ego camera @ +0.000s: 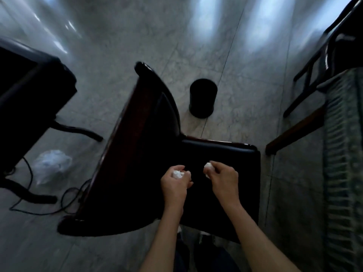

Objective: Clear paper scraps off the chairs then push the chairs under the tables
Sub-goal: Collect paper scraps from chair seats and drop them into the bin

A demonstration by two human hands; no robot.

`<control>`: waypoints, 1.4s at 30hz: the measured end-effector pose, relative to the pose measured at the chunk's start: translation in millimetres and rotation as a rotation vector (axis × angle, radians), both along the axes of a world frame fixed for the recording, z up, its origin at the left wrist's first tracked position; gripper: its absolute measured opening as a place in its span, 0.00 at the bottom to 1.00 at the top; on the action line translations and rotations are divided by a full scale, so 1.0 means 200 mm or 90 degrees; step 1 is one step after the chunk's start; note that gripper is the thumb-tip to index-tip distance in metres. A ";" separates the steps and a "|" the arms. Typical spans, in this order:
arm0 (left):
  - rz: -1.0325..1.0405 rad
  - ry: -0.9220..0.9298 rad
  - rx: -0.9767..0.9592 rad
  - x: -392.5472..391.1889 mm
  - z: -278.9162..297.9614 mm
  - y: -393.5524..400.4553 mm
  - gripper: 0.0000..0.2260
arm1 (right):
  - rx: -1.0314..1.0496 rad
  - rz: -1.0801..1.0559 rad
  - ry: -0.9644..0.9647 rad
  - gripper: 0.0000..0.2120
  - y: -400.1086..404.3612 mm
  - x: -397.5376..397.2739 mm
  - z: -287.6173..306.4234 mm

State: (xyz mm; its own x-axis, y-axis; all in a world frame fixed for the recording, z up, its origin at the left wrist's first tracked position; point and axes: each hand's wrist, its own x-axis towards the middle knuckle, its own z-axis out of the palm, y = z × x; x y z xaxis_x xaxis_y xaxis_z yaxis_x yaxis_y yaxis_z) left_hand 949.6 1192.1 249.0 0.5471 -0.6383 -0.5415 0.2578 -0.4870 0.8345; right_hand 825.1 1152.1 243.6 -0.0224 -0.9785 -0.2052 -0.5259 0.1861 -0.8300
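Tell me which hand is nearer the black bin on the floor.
Right. The right hand, holding a paper scrap, is over the chair seat, just below the black bin; the left hand sits farther left.

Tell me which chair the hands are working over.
The dark chair in the centre, directly under both hands, each gripping a paper scrap. The other chairs stand apart at the far left and right.

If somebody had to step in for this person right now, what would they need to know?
Left hand: fingers curled round a white paper scrap.
Right hand: holds another scrap.
Both are over the dark chair seat; no more scraps show on it.
A black bin stands on the floor beyond the chair.
Left: probably drop the scraps in the bin, then push the chair under a table.
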 end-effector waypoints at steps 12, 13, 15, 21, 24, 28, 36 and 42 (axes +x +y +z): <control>-0.096 -0.199 -0.157 0.36 0.75 -0.10 0.07 | -0.119 -0.028 -0.067 0.13 0.00 0.33 0.70; -0.099 -0.208 -0.181 0.42 0.80 -0.12 0.07 | -0.129 -0.030 -0.081 0.13 -0.01 0.39 0.73; -0.104 -0.215 -0.221 0.57 0.88 -0.14 0.07 | -0.154 -0.047 -0.091 0.11 -0.02 0.53 0.80; -0.123 -0.294 -0.251 1.22 0.92 -0.12 0.06 | -0.229 -0.145 -0.047 0.10 0.02 1.12 0.94; -0.148 -0.333 -0.255 1.53 0.97 -0.10 0.06 | -0.255 -0.173 -0.043 0.11 0.07 1.42 1.00; -0.175 -0.402 -0.271 1.84 1.01 -0.08 0.07 | -0.252 -0.169 -0.014 0.13 0.10 1.74 1.03; -0.176 -0.432 -0.276 2.19 1.02 -0.24 0.08 | -0.273 -0.167 0.077 0.20 -0.05 2.10 1.11; -0.207 -0.439 -0.286 2.29 1.01 -0.56 0.08 | -0.282 -0.186 0.093 0.19 -0.35 2.21 1.09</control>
